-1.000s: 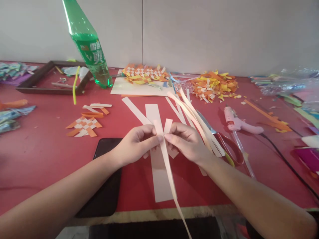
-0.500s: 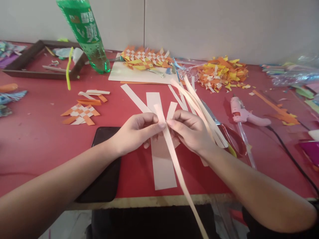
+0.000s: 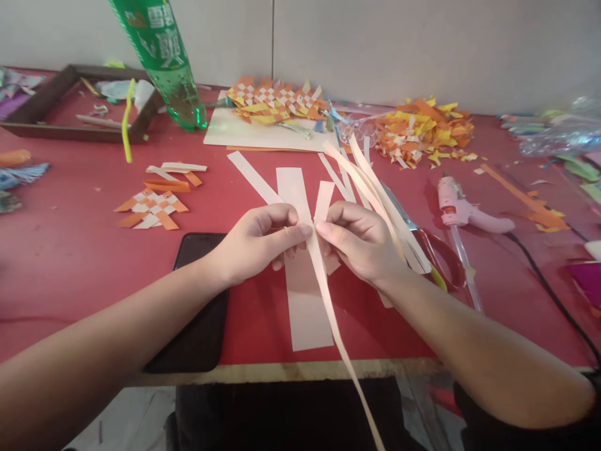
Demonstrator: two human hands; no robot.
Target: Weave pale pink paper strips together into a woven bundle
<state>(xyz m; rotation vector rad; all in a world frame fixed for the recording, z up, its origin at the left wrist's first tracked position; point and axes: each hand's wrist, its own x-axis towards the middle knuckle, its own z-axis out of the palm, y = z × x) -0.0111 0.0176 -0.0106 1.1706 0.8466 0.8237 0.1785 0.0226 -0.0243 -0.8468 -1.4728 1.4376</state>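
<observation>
Between thumb and fingers, my left hand [image 3: 270,241] pinches a long pale paper strip [image 3: 323,282] whose tail hangs past the table edge. My right hand [image 3: 359,238] pinches the same strip from the other side, thumbs nearly touching. Other pale strip ends poke out behind my fingers; how they join is hidden. Under the hands a wider pale paper piece [image 3: 307,316] lies on the red table. A bundle of loose pale strips [image 3: 392,207] rests beside my right hand, partly over scissors [image 3: 441,260]. A black phone [image 3: 200,326] lies under my left forearm.
A woven orange-and-white paper fish [image 3: 154,207] lies left. A green bottle [image 3: 181,94] stands by a dark frame [image 3: 70,129]. At the back are more woven fish [image 3: 277,100] and orange-yellow scraps [image 3: 422,131]. A pink glue gun [image 3: 469,210] with a cord sits right.
The strip's upper end, which stood up above my fingers, is now folded down out of sight between them. Both hands stay close together in nearly the same place.
</observation>
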